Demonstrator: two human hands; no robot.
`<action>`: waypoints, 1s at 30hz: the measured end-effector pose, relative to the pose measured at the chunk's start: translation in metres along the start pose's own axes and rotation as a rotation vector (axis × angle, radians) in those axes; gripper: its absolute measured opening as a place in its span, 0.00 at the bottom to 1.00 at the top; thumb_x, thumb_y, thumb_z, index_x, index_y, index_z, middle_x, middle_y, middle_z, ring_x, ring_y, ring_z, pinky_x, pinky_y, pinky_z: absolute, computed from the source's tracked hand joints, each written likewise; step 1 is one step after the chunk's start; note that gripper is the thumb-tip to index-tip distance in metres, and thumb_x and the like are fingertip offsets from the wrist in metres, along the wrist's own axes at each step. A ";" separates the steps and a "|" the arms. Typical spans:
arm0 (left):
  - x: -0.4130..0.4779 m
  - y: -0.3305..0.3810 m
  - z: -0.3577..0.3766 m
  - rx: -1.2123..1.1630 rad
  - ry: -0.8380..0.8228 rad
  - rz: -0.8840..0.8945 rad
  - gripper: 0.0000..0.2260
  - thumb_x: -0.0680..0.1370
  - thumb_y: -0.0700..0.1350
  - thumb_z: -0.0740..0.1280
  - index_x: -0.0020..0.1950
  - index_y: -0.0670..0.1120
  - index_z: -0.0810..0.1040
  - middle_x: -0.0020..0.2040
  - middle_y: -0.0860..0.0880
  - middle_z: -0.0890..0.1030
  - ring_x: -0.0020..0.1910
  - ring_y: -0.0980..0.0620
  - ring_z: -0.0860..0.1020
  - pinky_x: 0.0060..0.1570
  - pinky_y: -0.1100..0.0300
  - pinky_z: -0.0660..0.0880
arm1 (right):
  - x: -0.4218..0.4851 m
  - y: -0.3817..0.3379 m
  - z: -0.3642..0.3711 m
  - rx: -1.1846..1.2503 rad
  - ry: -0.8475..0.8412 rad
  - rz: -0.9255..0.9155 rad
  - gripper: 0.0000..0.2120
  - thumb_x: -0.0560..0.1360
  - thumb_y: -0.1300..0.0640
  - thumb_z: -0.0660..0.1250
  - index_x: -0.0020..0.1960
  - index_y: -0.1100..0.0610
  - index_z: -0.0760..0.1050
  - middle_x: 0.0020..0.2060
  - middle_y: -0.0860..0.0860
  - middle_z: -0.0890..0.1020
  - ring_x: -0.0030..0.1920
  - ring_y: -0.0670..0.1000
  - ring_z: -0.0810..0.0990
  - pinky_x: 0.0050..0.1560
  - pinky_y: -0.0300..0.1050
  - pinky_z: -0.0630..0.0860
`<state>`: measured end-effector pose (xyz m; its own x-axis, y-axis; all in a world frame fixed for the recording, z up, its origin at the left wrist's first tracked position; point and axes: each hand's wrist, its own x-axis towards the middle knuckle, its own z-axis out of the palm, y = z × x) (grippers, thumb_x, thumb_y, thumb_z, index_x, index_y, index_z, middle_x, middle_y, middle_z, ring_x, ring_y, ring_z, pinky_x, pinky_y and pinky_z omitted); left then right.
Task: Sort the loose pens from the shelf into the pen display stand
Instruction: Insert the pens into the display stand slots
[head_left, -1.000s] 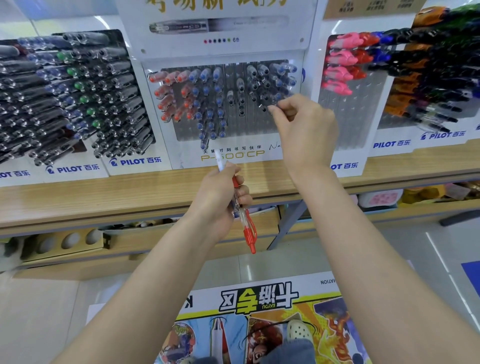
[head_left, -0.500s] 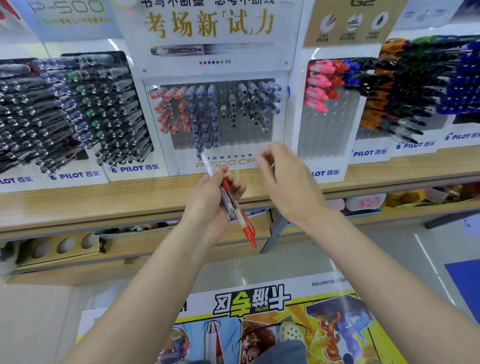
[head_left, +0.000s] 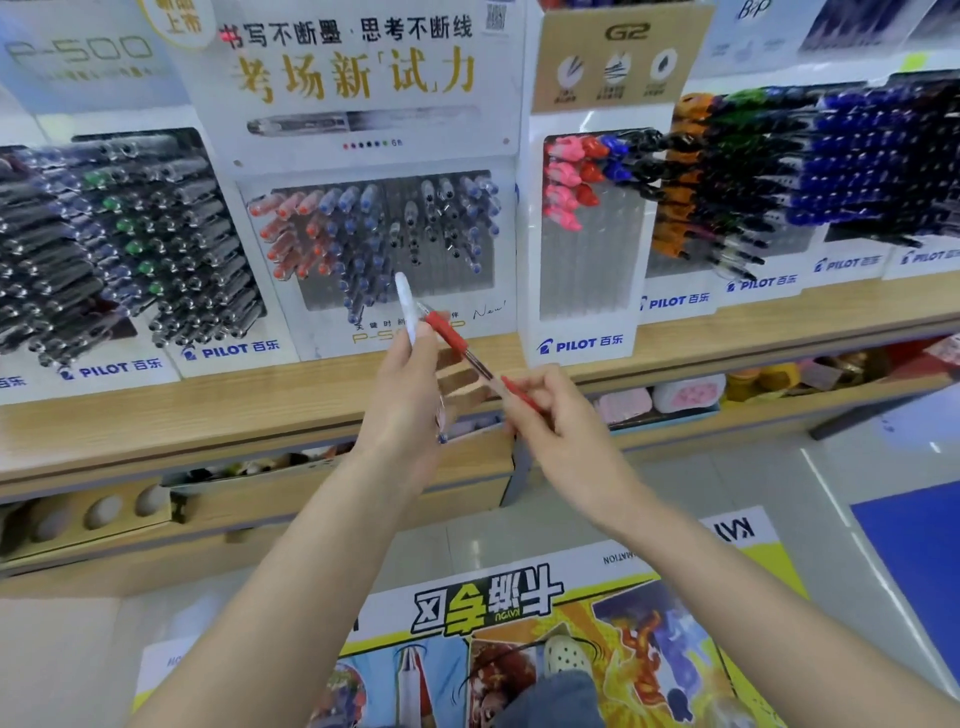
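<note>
Pinching red pen (head_left: 451, 338) w/ R hand (head_left: 553, 423); L hand (head_left: 408, 400) grips white pen (head_left: 405, 304).

**Spotter:** Your left grip (head_left: 410, 395) swallows the white pen (head_left: 405, 304) below its cap; how many more are in there, can't tell.

**Caller:** The red pen (head_left: 453, 340) disappears tail-first into your right grip (head_left: 550, 415).

**Spotter:** The small print on the pen display stand (head_left: 311, 335) is blurred, and the black pen rack (head_left: 104, 249) is cut off at the left edge.

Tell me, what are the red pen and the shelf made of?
The red pen looks like plastic: a shiny see-through barrel with a duller red grip, maybe rubber. The shelf looks like wood, pale and matte with grain lines, though it could be printed laminate.
</note>
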<state>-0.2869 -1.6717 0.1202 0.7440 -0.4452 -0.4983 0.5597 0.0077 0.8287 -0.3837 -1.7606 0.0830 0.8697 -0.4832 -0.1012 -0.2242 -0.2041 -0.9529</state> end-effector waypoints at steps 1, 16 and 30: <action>-0.003 -0.001 0.003 0.079 0.020 0.007 0.11 0.82 0.52 0.54 0.57 0.53 0.75 0.46 0.49 0.75 0.38 0.49 0.76 0.19 0.65 0.68 | 0.000 0.000 -0.009 0.006 0.090 -0.033 0.02 0.78 0.56 0.61 0.50 0.54 0.71 0.35 0.45 0.79 0.35 0.39 0.76 0.39 0.33 0.69; -0.003 -0.011 0.053 0.294 0.053 -0.072 0.04 0.79 0.43 0.54 0.45 0.46 0.65 0.31 0.50 0.64 0.16 0.58 0.58 0.15 0.66 0.54 | 0.015 -0.005 -0.095 -0.221 0.646 -0.402 0.10 0.77 0.60 0.64 0.57 0.58 0.78 0.37 0.50 0.81 0.40 0.50 0.83 0.44 0.44 0.80; -0.001 -0.022 0.074 0.349 0.038 -0.046 0.04 0.81 0.42 0.54 0.49 0.47 0.68 0.34 0.50 0.67 0.16 0.59 0.59 0.14 0.68 0.54 | 0.055 -0.004 -0.088 -0.281 0.685 -0.544 0.12 0.77 0.61 0.63 0.59 0.62 0.77 0.42 0.54 0.82 0.42 0.52 0.83 0.42 0.48 0.79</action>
<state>-0.3263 -1.7377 0.1215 0.7376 -0.4046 -0.5406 0.4393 -0.3205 0.8392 -0.3736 -1.8608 0.1065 0.4565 -0.6404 0.6177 -0.0372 -0.7073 -0.7059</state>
